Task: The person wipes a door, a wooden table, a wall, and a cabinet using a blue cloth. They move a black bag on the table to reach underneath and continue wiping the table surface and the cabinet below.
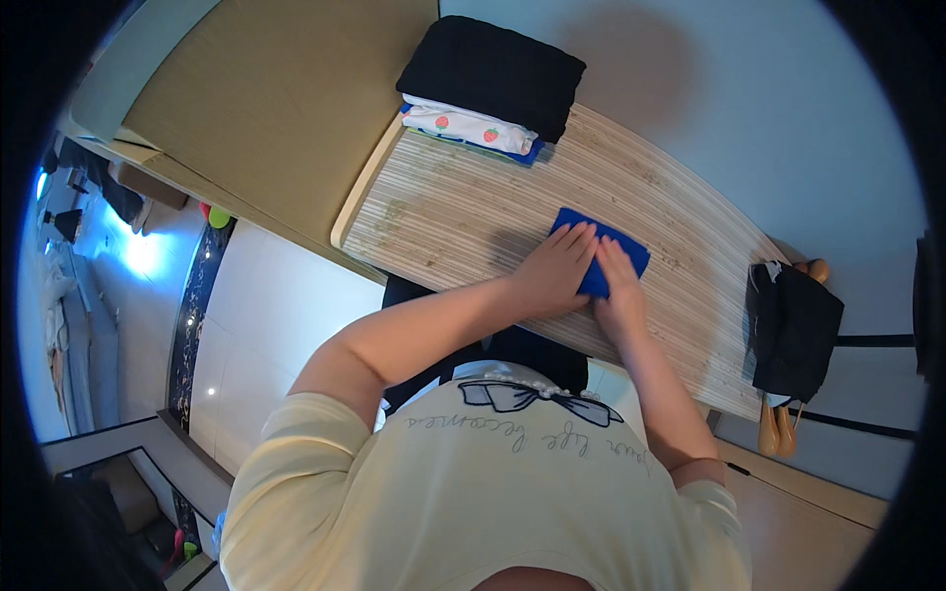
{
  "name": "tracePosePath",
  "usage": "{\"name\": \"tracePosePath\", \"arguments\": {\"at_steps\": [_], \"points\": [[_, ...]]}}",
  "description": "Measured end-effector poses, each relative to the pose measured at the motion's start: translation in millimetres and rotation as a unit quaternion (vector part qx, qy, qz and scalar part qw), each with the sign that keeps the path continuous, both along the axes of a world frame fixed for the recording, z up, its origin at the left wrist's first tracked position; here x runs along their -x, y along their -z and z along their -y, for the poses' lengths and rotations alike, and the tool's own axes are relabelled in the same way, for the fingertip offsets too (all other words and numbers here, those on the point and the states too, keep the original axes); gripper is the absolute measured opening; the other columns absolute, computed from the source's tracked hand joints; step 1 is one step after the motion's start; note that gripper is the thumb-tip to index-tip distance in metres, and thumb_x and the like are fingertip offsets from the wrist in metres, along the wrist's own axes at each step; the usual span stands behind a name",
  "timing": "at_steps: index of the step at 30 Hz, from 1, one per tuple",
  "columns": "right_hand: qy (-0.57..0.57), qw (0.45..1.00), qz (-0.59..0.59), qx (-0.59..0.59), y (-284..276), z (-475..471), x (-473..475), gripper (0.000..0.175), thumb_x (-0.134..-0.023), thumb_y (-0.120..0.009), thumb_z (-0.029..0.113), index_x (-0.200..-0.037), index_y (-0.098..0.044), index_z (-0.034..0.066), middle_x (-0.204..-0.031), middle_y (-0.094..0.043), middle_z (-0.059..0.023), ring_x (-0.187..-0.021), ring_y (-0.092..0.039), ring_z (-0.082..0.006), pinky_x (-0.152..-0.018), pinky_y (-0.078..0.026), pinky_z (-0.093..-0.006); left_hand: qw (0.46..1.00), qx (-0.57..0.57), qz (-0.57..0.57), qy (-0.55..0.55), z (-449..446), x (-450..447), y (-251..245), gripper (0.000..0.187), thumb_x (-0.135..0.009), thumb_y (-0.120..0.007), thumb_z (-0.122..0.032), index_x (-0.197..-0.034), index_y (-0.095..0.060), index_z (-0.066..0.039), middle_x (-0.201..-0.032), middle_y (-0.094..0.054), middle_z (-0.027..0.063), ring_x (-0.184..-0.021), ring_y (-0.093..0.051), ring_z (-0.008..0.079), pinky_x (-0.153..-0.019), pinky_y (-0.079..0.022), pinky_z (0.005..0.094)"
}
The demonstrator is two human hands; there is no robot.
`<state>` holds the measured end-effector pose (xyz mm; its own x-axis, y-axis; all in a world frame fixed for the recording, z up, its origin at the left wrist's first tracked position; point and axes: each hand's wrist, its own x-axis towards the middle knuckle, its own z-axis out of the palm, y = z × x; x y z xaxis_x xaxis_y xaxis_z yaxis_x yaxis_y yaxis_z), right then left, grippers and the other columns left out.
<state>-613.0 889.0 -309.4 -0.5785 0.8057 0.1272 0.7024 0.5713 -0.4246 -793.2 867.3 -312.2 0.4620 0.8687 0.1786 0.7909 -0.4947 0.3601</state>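
A folded blue cloth (632, 255) lies on a wooden-topped table (473, 214) with a striped grain. My left hand (554, 270) rests flat over the cloth's left part, fingers stretched out. From the other side, my right hand (621, 288) lies palm down on its near right part, its fingertips close to those of the left. Neither hand is closed around the cloth. Some of the cloth is hidden under both hands, which look slightly blurred.
At the table's far left end stands a stack of folded clothes, with a black garment (491, 70) above a white strawberry-print one (465, 125). Black garments (794, 329) on wooden hangers (772, 432) lie at the right end. A tan panel (281, 111) rises at the left; a wall (739, 133) stands behind.
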Motion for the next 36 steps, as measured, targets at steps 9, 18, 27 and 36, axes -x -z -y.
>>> {"name": "tracePosePath", "arguments": {"at_steps": [9, 18, 27, 36], "points": [[-0.008, 0.999, -0.044, -0.023, 1, -43, 42, 0.068, -0.073, -0.062, -0.005, -0.138, -0.045, 0.0038, -0.147, -0.039, -0.0177, -0.138, -0.033, -0.0344, -0.114, -0.028, -0.0415, 0.995, -0.034, 0.036, -0.086, -29, 26, -2, 0.076, -0.083, -0.065, -0.031, -0.139, -0.036, 0.01, -0.146, -0.035, 0.0272, -0.14, -0.03, 0.0342, -0.117, -0.02, 0.0417], [-0.111, 0.993, -0.027, 0.026, 8, -19, 70, 0.074, -0.067, -0.063, -0.011, -0.138, -0.045, 0.0012, -0.147, -0.038, -0.0173, -0.14, -0.031, -0.0311, -0.117, -0.024, -0.0429, 0.988, -0.022, 0.002, -0.155, 26, 58, 12, 0.08, -0.082, -0.067, -0.033, -0.142, -0.033, 0.008, -0.15, -0.029, 0.0256, -0.141, -0.027, 0.0348, -0.116, -0.021, 0.0432], [-0.167, 0.985, -0.002, 0.038, -5, -19, 128, 0.071, -0.071, -0.067, -0.007, -0.137, -0.046, 0.0032, -0.148, -0.037, -0.0155, -0.14, -0.03, -0.0296, -0.117, -0.023, -0.0416, 0.969, 0.009, 0.025, -0.244, 44, 97, -4, 0.081, -0.076, -0.072, -0.029, -0.138, -0.037, 0.01, -0.145, -0.037, 0.0281, -0.137, -0.034, 0.0378, -0.115, -0.025, 0.0438], [-0.265, 0.963, -0.042, -0.016, 15, -7, 202, 0.07, -0.071, -0.068, -0.001, -0.137, -0.045, 0.0009, -0.147, -0.039, -0.0165, -0.137, -0.035, -0.032, -0.115, -0.026, -0.0442, 0.942, -0.014, 0.032, -0.333, 85, 154, 5, 0.078, -0.078, -0.069, -0.032, -0.137, -0.039, 0.008, -0.145, -0.038, 0.0257, -0.138, -0.034, 0.0335, -0.116, -0.022, 0.0409]]}}
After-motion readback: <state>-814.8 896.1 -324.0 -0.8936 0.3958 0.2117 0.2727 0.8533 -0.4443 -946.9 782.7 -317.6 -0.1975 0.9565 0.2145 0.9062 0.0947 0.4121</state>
